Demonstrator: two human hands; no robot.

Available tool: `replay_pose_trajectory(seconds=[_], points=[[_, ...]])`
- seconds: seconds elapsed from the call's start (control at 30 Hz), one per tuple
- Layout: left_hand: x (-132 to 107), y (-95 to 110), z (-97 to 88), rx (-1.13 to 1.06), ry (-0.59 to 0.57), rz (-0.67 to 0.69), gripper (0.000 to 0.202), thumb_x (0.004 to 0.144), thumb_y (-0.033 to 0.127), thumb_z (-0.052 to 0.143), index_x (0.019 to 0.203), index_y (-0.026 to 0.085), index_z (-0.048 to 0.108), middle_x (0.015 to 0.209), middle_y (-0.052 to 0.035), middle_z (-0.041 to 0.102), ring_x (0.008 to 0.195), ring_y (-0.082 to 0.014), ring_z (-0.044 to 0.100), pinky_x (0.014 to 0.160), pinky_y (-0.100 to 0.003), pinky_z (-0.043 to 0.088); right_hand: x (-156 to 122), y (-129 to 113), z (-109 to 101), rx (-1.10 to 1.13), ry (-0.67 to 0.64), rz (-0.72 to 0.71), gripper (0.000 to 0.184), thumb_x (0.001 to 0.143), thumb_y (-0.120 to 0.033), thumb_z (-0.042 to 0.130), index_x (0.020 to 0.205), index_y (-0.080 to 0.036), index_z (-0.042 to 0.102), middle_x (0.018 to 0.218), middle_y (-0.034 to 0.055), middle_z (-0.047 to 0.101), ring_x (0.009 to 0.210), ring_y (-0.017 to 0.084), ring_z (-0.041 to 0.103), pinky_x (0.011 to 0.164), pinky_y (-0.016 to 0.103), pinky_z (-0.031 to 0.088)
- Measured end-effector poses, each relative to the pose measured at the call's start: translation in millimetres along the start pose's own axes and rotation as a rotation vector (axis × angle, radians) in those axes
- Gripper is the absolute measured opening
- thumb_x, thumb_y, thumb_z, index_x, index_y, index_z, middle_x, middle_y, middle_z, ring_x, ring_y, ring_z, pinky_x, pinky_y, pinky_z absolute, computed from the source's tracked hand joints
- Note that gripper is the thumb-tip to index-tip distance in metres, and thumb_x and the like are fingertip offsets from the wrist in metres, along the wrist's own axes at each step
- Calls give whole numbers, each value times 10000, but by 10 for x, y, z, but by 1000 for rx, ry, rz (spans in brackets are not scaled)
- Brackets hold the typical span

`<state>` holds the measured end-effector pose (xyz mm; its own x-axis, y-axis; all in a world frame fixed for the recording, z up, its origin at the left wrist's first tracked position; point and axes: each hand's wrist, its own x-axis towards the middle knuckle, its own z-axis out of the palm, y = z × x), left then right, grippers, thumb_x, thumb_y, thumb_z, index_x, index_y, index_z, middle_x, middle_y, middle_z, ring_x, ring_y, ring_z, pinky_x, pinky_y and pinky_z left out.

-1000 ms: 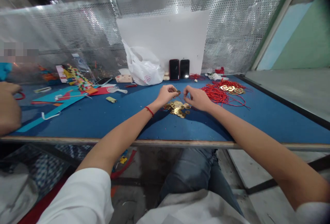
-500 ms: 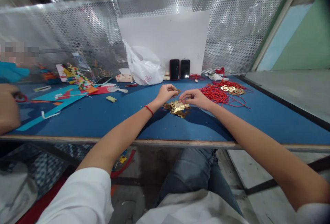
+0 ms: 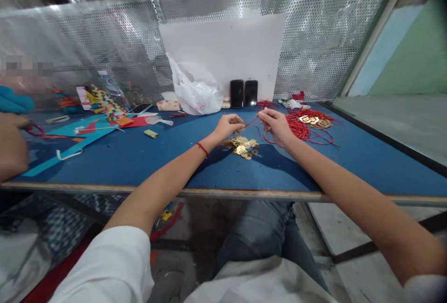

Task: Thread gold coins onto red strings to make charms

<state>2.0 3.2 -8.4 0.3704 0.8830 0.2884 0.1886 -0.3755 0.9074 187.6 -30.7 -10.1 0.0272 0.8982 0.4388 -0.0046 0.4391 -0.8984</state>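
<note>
My left hand [image 3: 228,127] is closed in a pinch on a gold coin [image 3: 243,126], above a loose pile of gold coins [image 3: 240,146]. To its right, my right hand [image 3: 274,124] pinches a thin red cord [image 3: 252,121]. That cord runs taut between the two hands, down to the coin; whether it passes through the coin's hole is too small to tell. Part of the cord hangs in a loop below my right hand. Behind that hand lies a heap of red cords [image 3: 296,128], with several larger gold coins [image 3: 310,120] on it.
Two dark phones [image 3: 236,94] lean on a white board at the back, beside a white plastic bag [image 3: 197,90]. Blue and red paper strips [image 3: 94,128], a white spoon [image 3: 159,120] and a small yellowish object [image 3: 151,133] lie leftward. A co-worker's arm [image 3: 12,147] reaches in at far left.
My right hand has moved up and to the right, away from my left hand, drawing the red cord taut. My left hand stays almost in place with the coin.
</note>
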Motion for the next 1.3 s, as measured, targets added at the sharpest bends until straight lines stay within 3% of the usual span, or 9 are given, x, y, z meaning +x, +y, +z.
replay_pose_trajectory(seconds=[0.13, 0.37, 0.5, 0.7, 1.07, 1.3], points=[[-5, 11, 14, 50, 8, 32, 94, 685, 163, 684, 706, 126, 600, 649, -29, 650, 568, -110, 597, 524, -215, 445, -18, -43, 2, 72, -27, 28, 305, 710, -488, 669, 746, -196, 588, 549, -54, 418, 439, 61, 298, 407, 221, 248], [16, -37, 13, 97, 15, 101, 96, 682, 181, 688, 701, 123, 613, 623, -32, 644, 555, -115, 586, 513, -218, 435, -76, -36, 57, -14, -285, 227, 263, 709, -412, 659, 644, -178, 558, 507, -59, 386, 393, 45, 220, 376, 227, 116], [16, -34, 15, 94, 31, 102, 97, 675, 179, 689, 699, 124, 613, 582, -17, 619, 544, -115, 582, 504, -213, 431, -103, -43, 76, -81, -392, 279, 258, 686, -363, 647, 569, -175, 515, 487, -59, 375, 396, 42, 223, 383, 228, 110], [4, -5, 26, 93, 25, 100, 89, 673, 169, 687, 684, 124, 611, 587, -21, 626, 541, -113, 575, 506, -218, 427, -108, -45, 84, -129, -453, 304, 250, 675, -356, 626, 548, -169, 521, 458, -65, 350, 393, 42, 219, 391, 231, 110], [28, -62, 19, 91, 3, 145, 84, 679, 172, 673, 702, 115, 616, 566, -14, 613, 524, -108, 564, 497, -212, 418, -99, -30, 74, -191, -339, 304, 232, 698, -356, 598, 580, -165, 540, 453, -69, 336, 393, 47, 229, 410, 235, 127], [12, -56, 40, 42, -68, 172, 130, 677, 208, 696, 715, 115, 612, 612, -22, 631, 562, -110, 580, 550, -230, 446, -16, 91, 51, -489, -198, 40, 283, 714, -382, 595, 553, -149, 605, 459, -31, 429, 473, 83, 337, 486, 253, 225]])
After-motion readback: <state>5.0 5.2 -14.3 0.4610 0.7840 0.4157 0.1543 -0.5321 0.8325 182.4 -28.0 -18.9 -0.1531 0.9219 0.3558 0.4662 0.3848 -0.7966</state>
